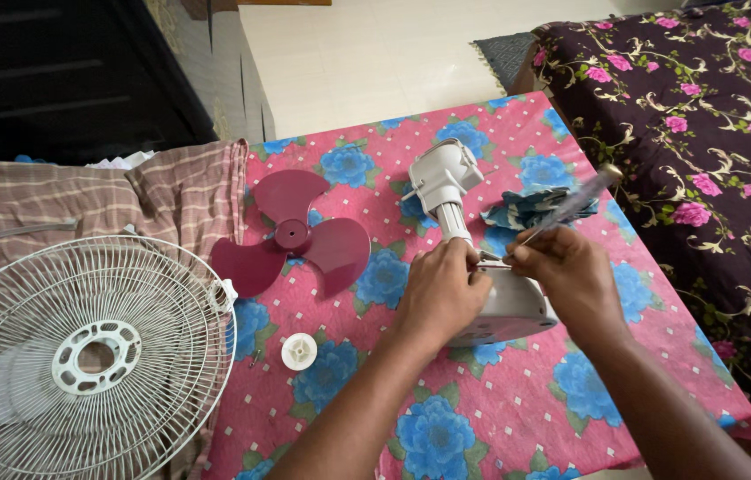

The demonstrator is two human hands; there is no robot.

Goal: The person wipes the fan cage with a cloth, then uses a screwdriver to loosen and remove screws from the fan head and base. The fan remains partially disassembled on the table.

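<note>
Both hands work at the tabletop's [500, 418] centre: our left hand [440, 293] grips the fan base [509, 311], our right hand [571, 271] pinches a screwdriver [562, 213] pointing toward one o'clock. Keep it square, base braced.

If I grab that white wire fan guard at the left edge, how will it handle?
The white wire guard is probably light for its size, being thin open wire. It may flex or spring slightly when gripped by the rim. Its domed shape lies partly off the floral table onto the checked cloth, so a push could likely rock or slide it.
</note>
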